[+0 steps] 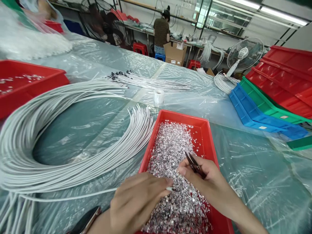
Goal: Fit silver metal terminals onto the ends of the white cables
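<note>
My left hand is closed in a pinch on the end of a thin white cable, just over a red tray filled with small shiny metal pieces. My right hand is closed around dark tweezers, whose tips point up and left above the pieces. The two hands almost touch at the fingertips. A big loop of white cables lies on the plastic-covered table to the left of the tray.
A second red tray sits at the far left. Stacked blue, green and red trays lie at the right. A tape roll and another cable bundle lie further back. A person stands at a far bench beside fans.
</note>
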Demonstrator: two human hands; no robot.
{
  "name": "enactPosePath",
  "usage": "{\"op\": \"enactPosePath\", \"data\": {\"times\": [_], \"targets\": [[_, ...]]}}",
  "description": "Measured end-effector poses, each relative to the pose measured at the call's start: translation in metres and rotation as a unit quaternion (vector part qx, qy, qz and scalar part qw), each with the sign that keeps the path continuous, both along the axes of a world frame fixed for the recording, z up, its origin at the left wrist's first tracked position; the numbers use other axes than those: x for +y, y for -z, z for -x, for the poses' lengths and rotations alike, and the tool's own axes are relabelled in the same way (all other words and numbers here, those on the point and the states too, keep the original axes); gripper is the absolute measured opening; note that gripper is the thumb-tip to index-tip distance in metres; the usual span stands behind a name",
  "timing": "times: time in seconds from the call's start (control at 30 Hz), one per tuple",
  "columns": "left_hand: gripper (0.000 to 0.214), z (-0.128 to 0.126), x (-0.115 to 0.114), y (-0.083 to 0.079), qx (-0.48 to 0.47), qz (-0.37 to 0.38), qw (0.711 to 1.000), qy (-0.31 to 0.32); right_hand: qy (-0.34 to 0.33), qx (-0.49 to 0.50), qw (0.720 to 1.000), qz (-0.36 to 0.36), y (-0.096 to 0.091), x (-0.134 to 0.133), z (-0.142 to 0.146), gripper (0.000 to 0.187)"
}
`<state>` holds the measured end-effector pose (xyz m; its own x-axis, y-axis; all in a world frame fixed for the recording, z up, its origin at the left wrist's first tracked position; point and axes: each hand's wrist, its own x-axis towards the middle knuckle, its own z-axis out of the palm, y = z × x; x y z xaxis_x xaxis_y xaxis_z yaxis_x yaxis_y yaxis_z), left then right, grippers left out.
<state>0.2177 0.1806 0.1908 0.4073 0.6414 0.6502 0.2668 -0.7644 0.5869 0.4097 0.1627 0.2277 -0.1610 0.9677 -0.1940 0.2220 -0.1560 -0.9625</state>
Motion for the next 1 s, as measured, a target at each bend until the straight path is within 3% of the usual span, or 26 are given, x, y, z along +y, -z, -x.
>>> {"op": "enactPosePath", "data": {"times": [0.2, 0.27, 0.37, 0.43, 0.6, 0.8, 0.9, 1.0], "targets": [[0.016, -0.010, 0.006, 0.006, -0.087, 0.200, 0.975, 0.047, 0.017, -0.039, 0.999, -0.019, 0.004, 0.000, -0.003, 0.018], [0.018, -0.012, 0.005, 0.009, -0.109, 0.242, 0.962, 0.066, 0.031, -0.041, 0.998, -0.025, 0.006, -0.001, -0.004, 0.014], [0.018, -0.012, 0.004, 0.010, -0.139, 0.279, 0.947, 0.076, 0.049, -0.069, 0.994, -0.076, 0.009, -0.002, -0.004, 0.024], [0.017, -0.012, 0.004, 0.009, -0.147, 0.295, 0.941, 0.082, 0.049, -0.100, 0.986, -0.126, 0.009, -0.002, -0.002, 0.025], [0.018, -0.010, 0.003, 0.007, -0.142, 0.294, 0.940, 0.101, 0.030, -0.146, 0.960, -0.236, 0.010, -0.007, 0.006, 0.002], [0.016, -0.008, 0.002, 0.009, -0.129, 0.277, 0.948, 0.091, -0.024, -0.253, 0.920, -0.298, 0.011, -0.014, 0.010, 0.022], [0.017, -0.009, 0.002, 0.008, -0.137, 0.271, 0.947, 0.102, -0.031, -0.299, 0.895, -0.328, 0.011, -0.015, 0.011, 0.021], [0.018, -0.010, 0.003, 0.007, -0.155, 0.282, 0.940, 0.110, -0.019, -0.297, 0.893, -0.338, 0.010, -0.014, 0.012, 0.020]]}}
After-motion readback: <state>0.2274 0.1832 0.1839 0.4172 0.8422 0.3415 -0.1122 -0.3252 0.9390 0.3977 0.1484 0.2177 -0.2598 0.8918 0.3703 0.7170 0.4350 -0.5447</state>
